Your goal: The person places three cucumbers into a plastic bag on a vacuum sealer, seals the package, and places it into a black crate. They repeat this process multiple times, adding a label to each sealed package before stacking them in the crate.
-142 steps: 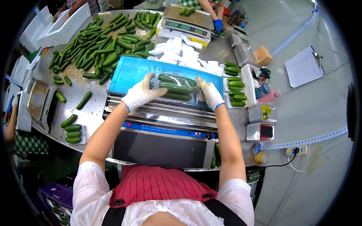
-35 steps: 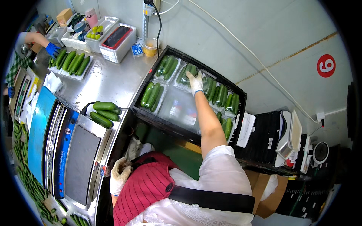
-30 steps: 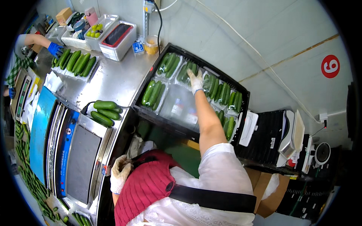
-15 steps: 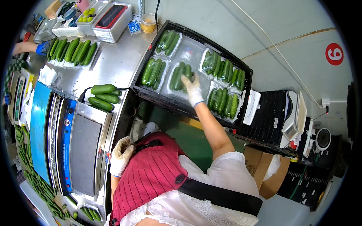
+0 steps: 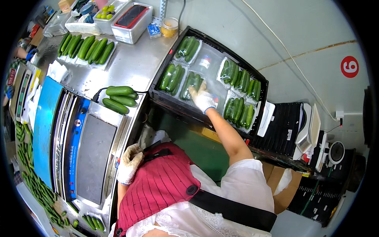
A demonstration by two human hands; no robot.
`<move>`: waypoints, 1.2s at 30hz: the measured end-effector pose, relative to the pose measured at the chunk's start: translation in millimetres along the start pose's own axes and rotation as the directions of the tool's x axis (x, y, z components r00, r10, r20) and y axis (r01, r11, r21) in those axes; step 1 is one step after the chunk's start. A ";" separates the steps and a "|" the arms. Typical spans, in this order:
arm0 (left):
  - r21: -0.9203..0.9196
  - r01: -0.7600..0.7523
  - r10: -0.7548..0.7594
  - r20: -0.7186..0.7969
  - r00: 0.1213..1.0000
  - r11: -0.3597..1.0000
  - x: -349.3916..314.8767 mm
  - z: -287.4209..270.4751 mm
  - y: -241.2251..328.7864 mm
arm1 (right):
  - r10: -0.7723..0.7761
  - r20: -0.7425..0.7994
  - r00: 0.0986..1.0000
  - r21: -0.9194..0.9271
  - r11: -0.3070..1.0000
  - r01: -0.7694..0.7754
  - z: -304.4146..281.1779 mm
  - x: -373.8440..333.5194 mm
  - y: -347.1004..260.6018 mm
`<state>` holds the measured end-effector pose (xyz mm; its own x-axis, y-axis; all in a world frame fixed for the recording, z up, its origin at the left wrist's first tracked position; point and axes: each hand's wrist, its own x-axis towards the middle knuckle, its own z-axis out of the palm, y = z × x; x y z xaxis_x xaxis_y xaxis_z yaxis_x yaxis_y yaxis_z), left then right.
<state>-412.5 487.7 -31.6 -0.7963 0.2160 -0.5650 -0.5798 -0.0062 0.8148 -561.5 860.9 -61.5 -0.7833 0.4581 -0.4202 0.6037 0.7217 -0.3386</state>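
White-gloved right hand [image 5: 203, 98], fingers spread — film-wrapped green cucumbers [image 5: 192, 85] at eleven o'clock, in black plastic crate [image 5: 169, 101]; grey wall [image 5: 229, 23] at one.

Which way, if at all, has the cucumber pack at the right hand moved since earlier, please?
Yes: against the black crate, the cucumber pack by the right hand has shifted from the wall-side row to the row nearer the person.

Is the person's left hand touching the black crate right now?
Apart. The head view shows the left hand near the red apron, with green floor visible between it and the black crate.
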 end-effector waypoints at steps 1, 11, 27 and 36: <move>0.020 -0.005 0.005 0.000 1.000 1.000 -2.3 -3.5 1.2 | -0.040 -0.054 0.998 -0.052 0.998 0.037 1.2 1.9 2.5; 0.230 -0.089 0.105 -0.060 0.993 0.969 -39.2 -47.8 29.3 | -0.415 -0.307 0.857 -0.079 0.908 0.411 40.3 39.5 16.2; 0.128 -0.222 0.214 0.074 0.974 0.967 -8.1 -90.2 48.5 | -0.926 0.174 0.334 -0.288 0.276 0.917 -4.1 54.1 -283.0; 0.201 -0.209 0.231 -0.094 0.969 0.957 59.1 -54.3 108.7 | -0.807 0.590 0.001 -0.441 -0.322 0.838 84.4 116.5 -459.2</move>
<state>-532.0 446.8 16.5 -0.9211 0.1162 -0.3715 -0.3543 0.1449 0.9238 -917.5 539.1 -25.9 -0.4007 -0.8885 -0.2236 -0.9158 0.3806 0.1285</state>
